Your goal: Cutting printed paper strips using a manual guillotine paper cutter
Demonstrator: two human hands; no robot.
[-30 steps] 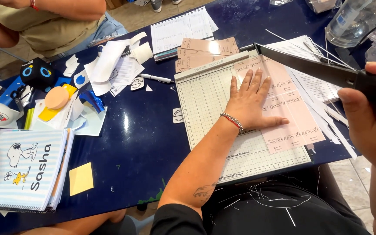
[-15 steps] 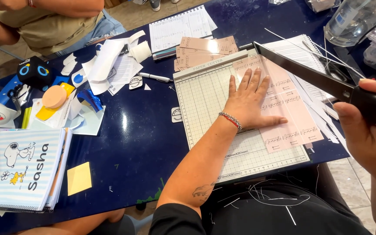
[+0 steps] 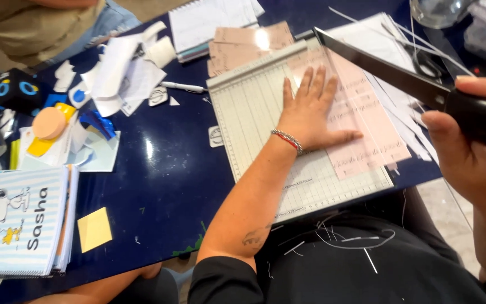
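A: Presently, the pink sheet [image 3: 361, 121] lies on the gridded cutter board [image 3: 265, 112] at centre frame, its right part past the board's cutting edge.

B: Hands?

A: Left hand [image 3: 310, 115] pressed flat on the sheet, fingers spread, holding nothing — it pins the paper down. Right hand [image 3: 468, 152], at right of frame, closed around the black handle of the blade arm [image 3: 383, 70], which stands raised.

B: Step?

A: Judged: sheet aligned, cut not yet made. Next move calls for a steady downward swing with the fingertips kept clear of the edge.

B: Surroundings?

A: Paper strips [image 3: 409, 121] right of the board; yellow sticky note [image 3: 94, 229] and striped notebook [image 3: 18, 219] lower left.
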